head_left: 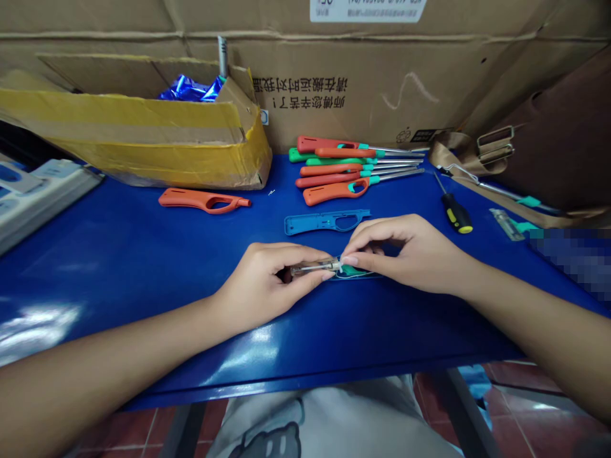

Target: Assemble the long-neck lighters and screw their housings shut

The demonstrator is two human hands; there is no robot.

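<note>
My left hand is closed on a small clear lighter insert with a metal end, held just above the blue table. My right hand pinches the insert's right end, its fingertips over a green trigger piece that lies in a shell half mostly hidden under my hands. A blue lighter shell half lies just behind my hands.
A pile of orange and green long-nozzle lighters lies at the back middle. An orange shell half sits left of them, before a taped cardboard box. A black-and-yellow screwdriver lies to the right. Cardboard walls the back.
</note>
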